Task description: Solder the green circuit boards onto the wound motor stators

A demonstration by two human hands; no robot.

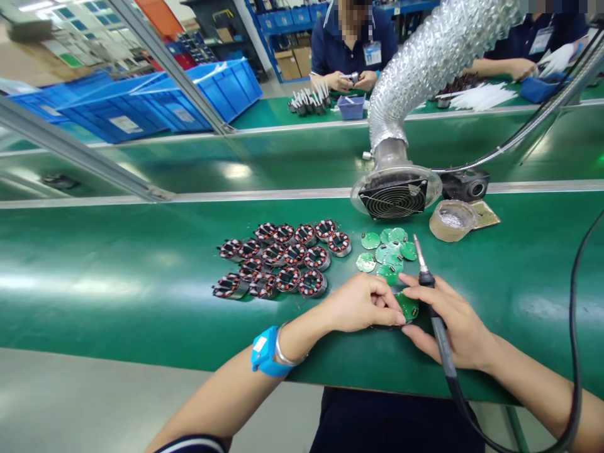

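1. Worktop (pixel 117 264): green, runs across the view.
2. Silver duct (pixel 415 69): hangs over the far edge, right of centre; fan (pixel 396 198) at its mouth.
3. Wound ring cores (pixel 283 258): clustered mid-worktop, left of the hands.
4. Left hand (pixel 361 305): near the near edge, fingertips pinching the held board's left side.
5. Right hand (pixel 455 318): just beside it, fingers curled loosely round the iron; index and thumb at the board's right side, can't tell if pressing.
6. Soldering iron (pixel 436 321): slanted across the right hand, tip toward the far edge.
7. Loose boards (pixel 389 253): green, round, overlapping, between hands and far edge.
8. Tub (pixel 448 233): near the far edge.
9. Held board (pixel 409 307): between both hands, near the near edge, partly hidden.
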